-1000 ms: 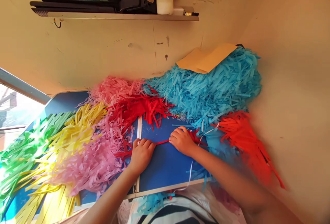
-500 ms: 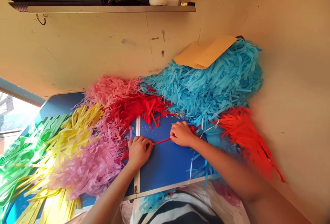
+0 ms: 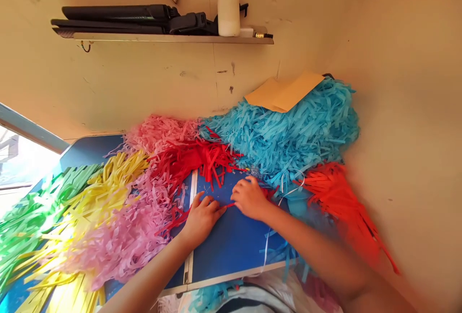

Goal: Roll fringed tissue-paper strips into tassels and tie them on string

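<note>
Between my hands runs a thin twisted strip of red paper fringe [image 3: 230, 205], low over the blue table [image 3: 224, 245]. My left hand [image 3: 202, 218] pinches the strip at its left part, with loose red strands spreading out past the wrist side. At its right part, my right hand [image 3: 250, 197] grips it with fingers bent; more red strands show beyond that hand. The exact fingertip contact is partly hidden on both hands. Behind them lies a bunch of red fringe [image 3: 197, 156], and a white string [image 3: 267, 241] hangs beside my right forearm.
Blue fringe [image 3: 288, 135] is heaped at the back under a folded tan paper [image 3: 285, 94]. Orange-red fringe [image 3: 339, 197] lies right; pink [image 3: 162, 132], lilac [image 3: 133, 231], yellow [image 3: 97, 197] and green fringe [image 3: 46, 207] lie left. A wall shelf [image 3: 173, 38] holds a white bottle [image 3: 228, 10].
My hands have come closer together along the red strip, so less of it shows between them. The fingers of both hands look looser. The view has tilted up, showing more shelf.
</note>
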Tool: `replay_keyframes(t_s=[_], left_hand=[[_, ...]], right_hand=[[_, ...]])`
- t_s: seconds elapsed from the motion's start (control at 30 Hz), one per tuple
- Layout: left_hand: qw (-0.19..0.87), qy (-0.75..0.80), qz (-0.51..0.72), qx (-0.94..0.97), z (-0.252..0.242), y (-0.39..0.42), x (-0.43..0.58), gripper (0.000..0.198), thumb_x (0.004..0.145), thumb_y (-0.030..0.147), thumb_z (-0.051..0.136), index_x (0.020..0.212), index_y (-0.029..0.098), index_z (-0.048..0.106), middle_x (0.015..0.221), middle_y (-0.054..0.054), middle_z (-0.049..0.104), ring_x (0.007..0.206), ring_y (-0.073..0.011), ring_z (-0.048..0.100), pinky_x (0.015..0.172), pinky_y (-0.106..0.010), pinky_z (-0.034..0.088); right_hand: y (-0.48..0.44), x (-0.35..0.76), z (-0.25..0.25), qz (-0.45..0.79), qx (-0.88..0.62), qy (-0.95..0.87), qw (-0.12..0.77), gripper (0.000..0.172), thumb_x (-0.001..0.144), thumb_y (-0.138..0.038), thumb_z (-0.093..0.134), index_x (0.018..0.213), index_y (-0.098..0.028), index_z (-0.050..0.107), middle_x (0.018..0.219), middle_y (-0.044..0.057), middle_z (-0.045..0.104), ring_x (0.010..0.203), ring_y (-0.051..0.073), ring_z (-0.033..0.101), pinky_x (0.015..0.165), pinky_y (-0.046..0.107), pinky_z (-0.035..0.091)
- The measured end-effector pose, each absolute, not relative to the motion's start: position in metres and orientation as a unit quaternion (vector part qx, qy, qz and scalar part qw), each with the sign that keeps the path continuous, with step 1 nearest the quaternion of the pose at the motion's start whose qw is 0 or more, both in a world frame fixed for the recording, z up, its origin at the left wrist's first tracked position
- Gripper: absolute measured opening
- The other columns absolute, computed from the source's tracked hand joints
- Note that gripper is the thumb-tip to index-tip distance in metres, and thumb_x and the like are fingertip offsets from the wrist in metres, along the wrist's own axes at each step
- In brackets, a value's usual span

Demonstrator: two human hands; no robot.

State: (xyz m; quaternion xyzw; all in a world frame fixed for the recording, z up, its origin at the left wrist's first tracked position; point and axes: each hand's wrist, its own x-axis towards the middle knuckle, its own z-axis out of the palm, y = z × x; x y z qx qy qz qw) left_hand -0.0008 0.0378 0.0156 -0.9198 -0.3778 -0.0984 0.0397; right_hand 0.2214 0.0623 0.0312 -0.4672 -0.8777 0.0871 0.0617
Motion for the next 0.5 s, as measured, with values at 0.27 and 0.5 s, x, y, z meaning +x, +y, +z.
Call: replay_keyframes(t_s=[0.27, 0.5], left_hand=[[-0.015, -0.404, -0.175, -0.898, 0.012, 0.032, 0.015, 0.017, 0.092, 0.019, 0.055, 0.090, 0.022, 0.072, 0.091, -0.004, 0.069, 0.092, -0.0211, 0.058, 0.103, -0.048, 0.033], [0.040, -0.397, -0.254, -0.881, 0.004, 0.038, 0.020, 0.025, 0.094, 0.013, 0.050, 0.079, 0.018, 0.069, 0.075, -0.002, 0.069, 0.071, -0.0169, 0.060, 0.080, -0.037, 0.042]], right_hand=[[0.053, 0.204, 0.001, -0.090, -0.306, -0.941, 0.111, 0.023, 0.093, -0.009, 0.050, 0.083, -0.016, 0.070, 0.079, 0.006, 0.067, 0.087, 0.022, 0.054, 0.106, 0.050, 0.029], [0.065, 0.198, 0.009, -0.096, -0.303, -0.939, 0.134, 0.021, 0.091, -0.012, 0.053, 0.077, -0.015, 0.067, 0.078, 0.006, 0.067, 0.080, 0.020, 0.056, 0.099, 0.047, 0.034]])
